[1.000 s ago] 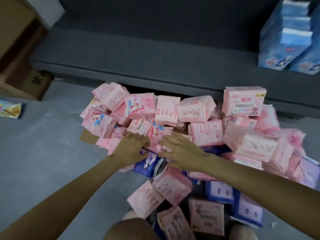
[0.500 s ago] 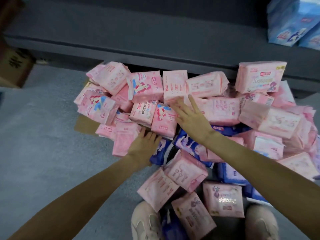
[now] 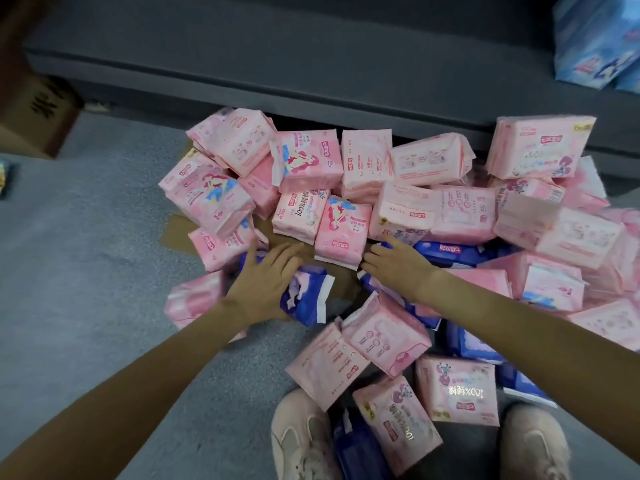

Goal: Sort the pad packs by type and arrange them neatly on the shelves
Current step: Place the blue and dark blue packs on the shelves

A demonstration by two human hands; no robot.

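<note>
The left hand point(image 3: 266, 282) lay spread flat on a dark-blue plastic pad pack point(image 3: 304, 296) at the near-left edge of the heap of pink plastic pad packs point(image 3: 408, 202) on the grey floor point(image 3: 86, 271), probably to single out the blue type. The right hand point(image 3: 398, 265), fingers loosely extended and gripping nothing, reached toward more blue packs point(image 3: 450, 252) under the pink ones. The dark grey shelf point(image 3: 277, 74) beyond held only light-blue packs point(image 3: 595, 39) at its right end.

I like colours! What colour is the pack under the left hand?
Dark blue with white, seen in the head view: blue pack under the left hand.

A heap of pad packs point(image 3: 398, 209) is spread mid-frame on the floor point(image 3: 86, 271), below the shelf point(image 3: 277, 74); a box point(image 3: 38, 112) is set upper left.
</note>
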